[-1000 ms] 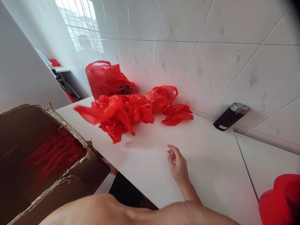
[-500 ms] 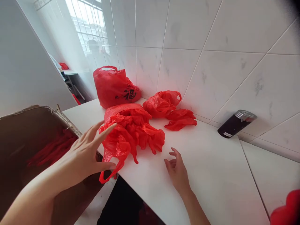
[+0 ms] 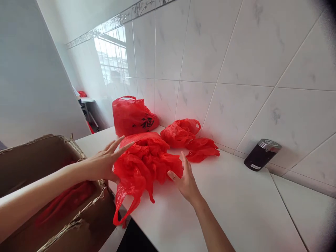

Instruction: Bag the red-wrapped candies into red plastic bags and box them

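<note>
A crumpled red plastic bag [image 3: 147,157] lies on the white table, one handle loop hanging over the near edge. My left hand [image 3: 106,162] is at its left side, fingers spread; the thumb is partly hidden against the plastic. Across from it, my right hand [image 3: 185,178] is at the bag's right edge, thumb and fingers apart. Whether either hand touches the plastic is hard to tell. Just behind stands a full red bag [image 3: 131,117] with black lettering. A smaller bunched red bag [image 3: 178,133] and a flat red piece of plastic [image 3: 202,149] lie to the right.
An open cardboard box [image 3: 76,224] with torn edges stands at the left, red material [image 3: 70,199] inside. A black cup with a silver lid [image 3: 262,155] stands by the tiled wall [image 3: 236,115]. The white table [image 3: 236,206] has a seam at the right.
My right hand has moved left and up to the crumpled bag, its fingers opening wider. My left hand stays beside the bag. The view has tilted upward.
</note>
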Demonstrator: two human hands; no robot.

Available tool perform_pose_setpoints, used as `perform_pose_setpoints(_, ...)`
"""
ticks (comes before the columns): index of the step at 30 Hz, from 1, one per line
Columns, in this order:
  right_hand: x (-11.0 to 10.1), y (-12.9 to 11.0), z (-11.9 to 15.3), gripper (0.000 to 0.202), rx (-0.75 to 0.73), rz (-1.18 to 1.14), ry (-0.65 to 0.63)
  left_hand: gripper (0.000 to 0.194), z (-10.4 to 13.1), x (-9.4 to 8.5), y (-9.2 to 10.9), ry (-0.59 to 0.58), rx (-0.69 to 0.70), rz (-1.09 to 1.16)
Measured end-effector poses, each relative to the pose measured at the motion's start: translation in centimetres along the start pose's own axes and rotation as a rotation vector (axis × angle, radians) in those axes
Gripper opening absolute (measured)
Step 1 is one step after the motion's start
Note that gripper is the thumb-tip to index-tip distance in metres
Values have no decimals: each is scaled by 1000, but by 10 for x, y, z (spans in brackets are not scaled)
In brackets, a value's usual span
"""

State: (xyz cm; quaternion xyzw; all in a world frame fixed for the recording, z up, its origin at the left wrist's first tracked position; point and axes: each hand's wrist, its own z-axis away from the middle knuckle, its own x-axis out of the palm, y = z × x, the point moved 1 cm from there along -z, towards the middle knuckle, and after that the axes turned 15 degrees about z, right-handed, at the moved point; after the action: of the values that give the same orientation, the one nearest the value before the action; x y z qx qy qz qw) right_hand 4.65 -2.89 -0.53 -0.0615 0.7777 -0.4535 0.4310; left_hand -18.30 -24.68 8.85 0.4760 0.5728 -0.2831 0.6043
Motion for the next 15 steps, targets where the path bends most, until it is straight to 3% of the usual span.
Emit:
perform_pose_setpoints(5,-26,29,-37,67,-18,156,193,124,-16,15,-6,26,88,-30)
perform_pose_setpoints(9,-42,29,-85,63,-62,448,270,130,-28,12,-13,57,96,-7)
perform_pose_setpoints(12,-34,18,-130,77,-72,760,232,135,-50,9,-22,-7,86,58)
perform_pose_setpoints(15,-10,10,-174,91,-121,1074,116,133,-78,14,-32,-45,42,112)
